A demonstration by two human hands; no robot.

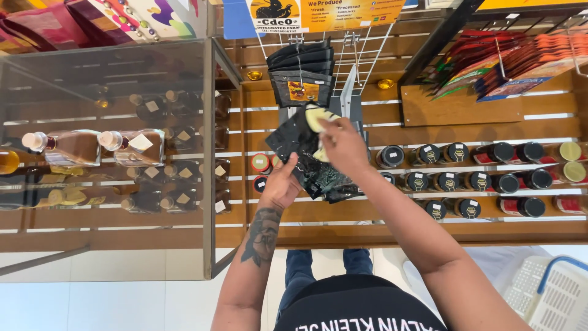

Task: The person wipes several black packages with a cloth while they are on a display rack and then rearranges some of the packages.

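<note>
Presently, from my remote station, I record the following. The left hand is raised in front of the wooden slatted shelf, fingers curled shut around the lower edge of a bundle of black pouches, thumb pointing upward along the packets. The right hand sits above and just to the right of it, fingers pinched closed on a pale yellow cloth that is pressed against the top of the same bundle. Both hands touch the pouches; the bundle hangs between them at the centre of the shelf front, tilted and partly crumpled.

Directly above the bundle, more black pouches of the same kind hang on a wire rack; the front hanging pouch carries an orange label. Right of the hands, dark-lidded jars stand in rows across the shelf boards, and a few jars with light green lids stand at the far right. Just left of the left hand are small red-rimmed tins. Further left, a glass display case holds amber bottles with white caps. Red and orange packets hang at the upper right. A white basket with a blue handle sits at the lower right corner, well apart from the hands.
</note>
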